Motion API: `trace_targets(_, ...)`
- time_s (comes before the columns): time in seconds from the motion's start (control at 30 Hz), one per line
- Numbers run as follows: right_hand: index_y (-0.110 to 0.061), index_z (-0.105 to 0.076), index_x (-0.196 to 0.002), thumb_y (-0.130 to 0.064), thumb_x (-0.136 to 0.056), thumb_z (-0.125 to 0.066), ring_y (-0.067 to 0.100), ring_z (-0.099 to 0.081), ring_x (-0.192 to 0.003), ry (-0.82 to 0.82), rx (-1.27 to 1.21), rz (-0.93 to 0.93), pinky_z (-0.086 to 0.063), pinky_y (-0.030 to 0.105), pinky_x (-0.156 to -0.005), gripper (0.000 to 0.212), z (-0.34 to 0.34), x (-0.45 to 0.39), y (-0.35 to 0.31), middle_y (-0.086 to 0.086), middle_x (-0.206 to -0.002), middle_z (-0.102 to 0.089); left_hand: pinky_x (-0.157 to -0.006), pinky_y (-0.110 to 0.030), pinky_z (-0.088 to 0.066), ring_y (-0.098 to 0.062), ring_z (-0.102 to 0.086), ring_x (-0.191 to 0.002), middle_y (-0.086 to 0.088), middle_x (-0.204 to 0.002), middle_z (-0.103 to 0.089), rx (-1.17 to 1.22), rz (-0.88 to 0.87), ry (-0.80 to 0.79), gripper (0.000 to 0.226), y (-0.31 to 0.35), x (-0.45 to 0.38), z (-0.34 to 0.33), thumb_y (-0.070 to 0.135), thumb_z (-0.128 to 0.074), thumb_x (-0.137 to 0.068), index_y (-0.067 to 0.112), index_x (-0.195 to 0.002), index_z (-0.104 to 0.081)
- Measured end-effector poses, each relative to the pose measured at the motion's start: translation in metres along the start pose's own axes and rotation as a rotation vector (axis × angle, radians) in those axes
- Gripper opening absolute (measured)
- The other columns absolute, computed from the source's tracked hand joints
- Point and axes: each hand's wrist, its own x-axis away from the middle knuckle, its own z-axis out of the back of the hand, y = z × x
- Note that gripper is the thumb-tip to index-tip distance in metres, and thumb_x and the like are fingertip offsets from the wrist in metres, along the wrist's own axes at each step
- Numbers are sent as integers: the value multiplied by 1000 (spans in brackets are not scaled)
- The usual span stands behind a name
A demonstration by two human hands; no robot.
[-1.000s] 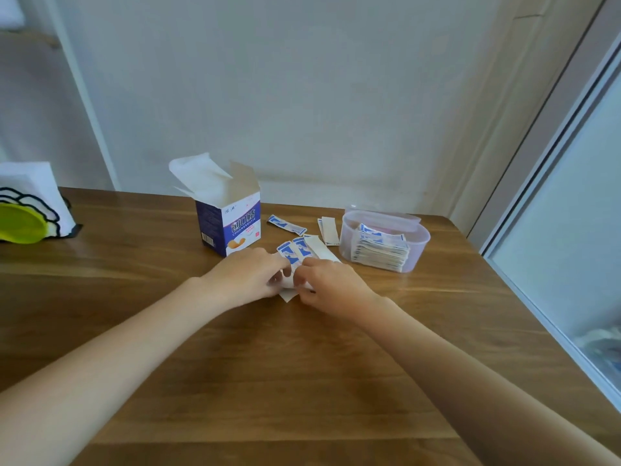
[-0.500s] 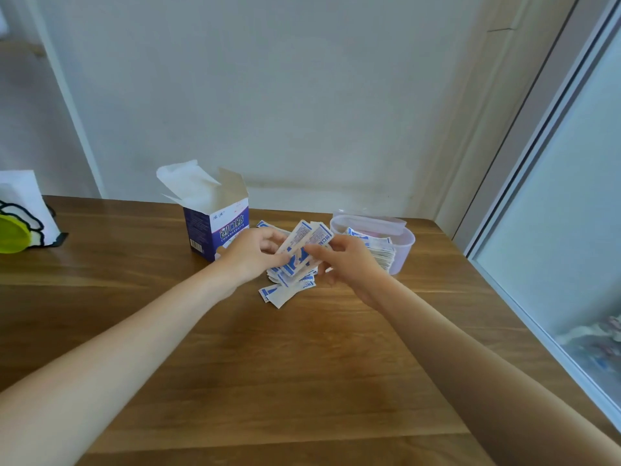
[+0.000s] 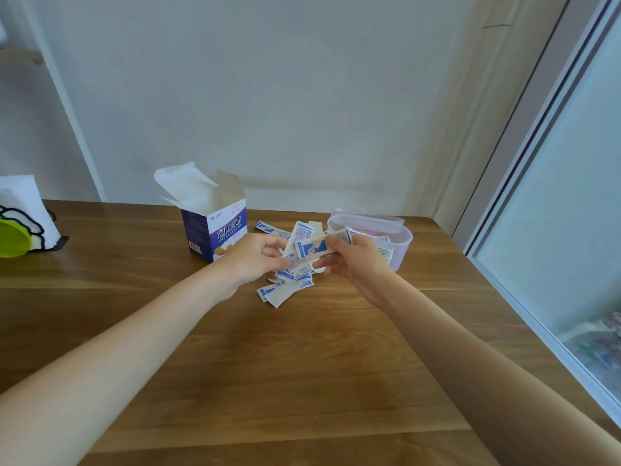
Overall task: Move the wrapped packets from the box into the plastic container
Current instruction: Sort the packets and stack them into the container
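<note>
So compared to half a second back, the bunch of packets (image 3: pixel 307 250) sits a bit more level between the hands and closer to the container, and the right hand has slid further toward the tub. A second ago both hands were flat down on the table scooping them up.

Right now the left hand (image 3: pixel 257 258) has thumb and fingers curled in, pinching the left end of the bundle, while the right hand (image 3: pixel 356 260) pinches the other end, fingers wrapped round it. The bundle is off the table, fanned out messily, just in front of the plastic container (image 3: pixel 401 242), which already has a stack of packets inside. A few loose packets (image 3: pixel 280 292) lie on the wooden table (image 3: pixel 302 364) under the hands, plus one (image 3: pixel 265 226) behind them.

The box (image 3: pixel 215 230) stands open to the left, flaps up, blue and white, reading "CHUANGKOUTIE" under big Chinese characters. Packets carry blue print too small to read. Far left there's a white holder with a yellow-green thing (image 3: pixel 13 238).
</note>
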Motion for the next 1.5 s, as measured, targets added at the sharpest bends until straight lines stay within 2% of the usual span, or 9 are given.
trace_targets(0.2,-6,-60,-82,-1,-91,-51,16,-62,-59,163,-46,84,-53,20,-56,13,7,-4,-7,12,-77,-67,-74,-25,-45,-16,-64,-86,-4,-103,-70,23,117,165,24,-10,-7,7,15,-68,-83,16,-106,-63)
trace_targets(0.47,0,-50,-104,10,-89,-49,27,-65,-88,43,-618,-236,-60,33,-70,19,-6,1,-1,24,-113,-56,-85,-44,-55,-26,-64,-103,-13,-120,-62,246,138,220,64,-8,-7,-11,2,-70,-79,17,-133,-37)
trace_targets(0.67,-8,-58,-94,-6,-91,-53,19,-59,-81,74,-217,-237,-49,29,-72,6,-30,-2,10,8,-89,-60,-81,-41,-56,-21,-65,-98,-6,-118,-65,175,32,167,60,-4,-5,-19,14,-74,-77,20,-129,-45)
trace_targets(0.8,-7,-59,-99,-10,-94,-50,16,-56,-76,150,-168,-118,-49,26,-67,11,-24,-8,3,6,-89,-61,-56,-14,-46,-8,-60,-69,0,-93,-68,96,-9,162,45,-5,-1,-13,15,-70,-82,22,-121,-49)
trace_targets(0.9,0,-56,-101,-11,-95,-47,21,-59,-86,199,-54,15,-54,37,-84,15,-10,-10,-1,18,-100,-65,-65,-19,-48,-18,-64,-90,-5,-108,-68,14,13,185,32,-8,1,-4,18,-65,-85,22,-116,-56)
trace_targets(1.1,-12,-64,-90,-12,-88,-59,21,-56,-85,41,787,392,-42,30,-73,5,9,-4,-8,11,-101,-66,-90,-31,-43,-19,-56,-115,-4,-123,-62,-219,-5,167,29,-10,-1,-1,22,-62,-89,17,-117,-62)
trace_targets(1.23,-16,-65,-111,-21,-90,-56,25,-34,-125,-153,1450,587,-31,34,-101,23,13,-3,-1,1,-134,-46,-77,-26,-48,-16,-59,-101,-5,-119,-64,-525,-97,98,30,-1,2,-15,24,-54,-93,19,-121,-61)
trace_targets(1.33,-13,-61,-111,-16,-92,-52,25,-56,-109,-235,1430,482,-45,32,-86,21,14,4,4,6,-116,-62,-51,-9,-37,-12,-56,-97,0,-119,-63,-689,-175,77,32,8,4,-32,18,-51,-94,25,-125,-58)
trace_targets(1.5,-13,-37,-122,-2,-92,-42,26,-61,-88,-78,1537,569,-42,32,-60,32,33,10,5,10,-108,-63,-48,-12,-30,-7,-55,-71,3,-93,-65,-527,-236,94,27,13,1,-41,24,-41,-99,19,-112,-64)
